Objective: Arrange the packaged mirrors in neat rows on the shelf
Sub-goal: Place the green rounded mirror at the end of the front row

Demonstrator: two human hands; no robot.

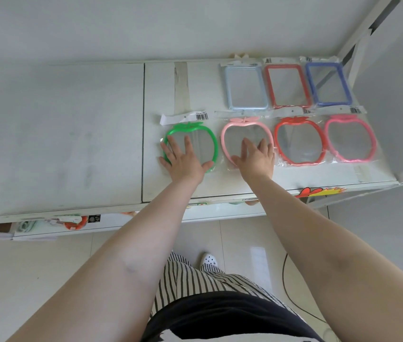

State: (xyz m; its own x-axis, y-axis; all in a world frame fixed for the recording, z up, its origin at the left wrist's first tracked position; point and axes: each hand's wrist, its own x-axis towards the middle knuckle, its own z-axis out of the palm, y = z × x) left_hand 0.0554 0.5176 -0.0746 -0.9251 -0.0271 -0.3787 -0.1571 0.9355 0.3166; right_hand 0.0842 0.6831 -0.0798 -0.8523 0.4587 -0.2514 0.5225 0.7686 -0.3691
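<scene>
Left hand (183,160) lies flat, fingers spread, on the green mirror (190,146); nothing is gripped. Right hand (257,156) lies flat, fingers apart, on the pale pink mirror (246,141). Both mirrors rest on the shelf (72,134). The green mirror sits apart from its row: the gap closes toward 3 o'clock, so the left hand is placed to slide it.

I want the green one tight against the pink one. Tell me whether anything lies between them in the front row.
Nothing visible does. The left hand lies flat on the green apple mirror, the right hand on the pale pink apple mirror. Between the two is only a bare strip of shelf.
</scene>
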